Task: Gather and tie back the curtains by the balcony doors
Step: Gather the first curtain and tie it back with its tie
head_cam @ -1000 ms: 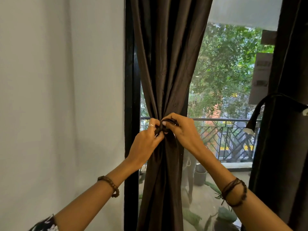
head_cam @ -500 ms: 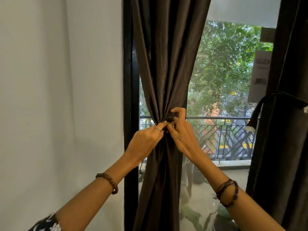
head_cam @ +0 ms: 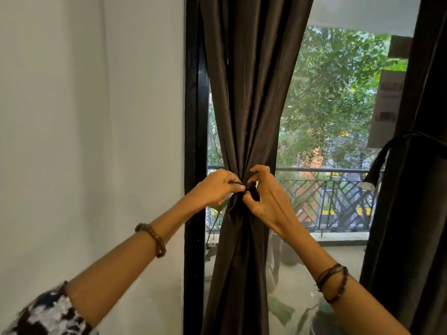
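A dark brown curtain (head_cam: 249,93) hangs beside the black door frame and is bunched into a narrow waist at mid height. A dark tie-back strap (head_cam: 252,189) wraps that waist. My left hand (head_cam: 217,187) pinches one end of the strap on the left side. My right hand (head_cam: 266,197) grips the other end on the right, fingers curled over the knot. Both hands touch the curtain. A second dark curtain (head_cam: 416,189) hangs at the right edge, with its own strap (head_cam: 384,153) looped around it.
A white wall (head_cam: 84,141) fills the left. The black door frame (head_cam: 194,117) stands just left of the curtain. Through the glass are a balcony railing (head_cam: 326,194), trees and potted plants on the balcony floor.
My hands have drawn slightly apart, each pulling a strap end outward at the curtain's waist. The right hand's fingers, raised before, now curl down over the knot.
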